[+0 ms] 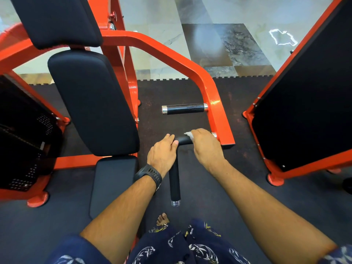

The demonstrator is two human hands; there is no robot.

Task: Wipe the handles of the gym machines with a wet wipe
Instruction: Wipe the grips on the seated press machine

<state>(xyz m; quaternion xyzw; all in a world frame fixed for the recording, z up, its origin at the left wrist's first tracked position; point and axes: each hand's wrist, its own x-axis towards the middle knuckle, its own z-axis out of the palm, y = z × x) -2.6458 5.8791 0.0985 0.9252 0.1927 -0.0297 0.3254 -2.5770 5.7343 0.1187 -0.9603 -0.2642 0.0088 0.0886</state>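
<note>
A black L-shaped handle (pixel 174 185) juts from the orange arm of the gym machine (pixel 215 103), its lower leg pointing toward me. My right hand (pixel 205 147) grips the handle's horizontal part near the arm, with a white wet wipe (pixel 188 134) bunched under its fingers. My left hand (pixel 162 153), with a black watch on the wrist, holds the handle at its bend, fingers over the top. A second black handle (pixel 183 109) sticks out of the same arm farther away, untouched.
The machine's black back pads (pixel 91 100) and seat (pixel 112 180) stand to the left. Another orange-framed machine with a black panel (pixel 308 103) is on the right. Dark rubber mat (pixel 238 187) covers the floor; my bare foot (pixel 162 219) shows below.
</note>
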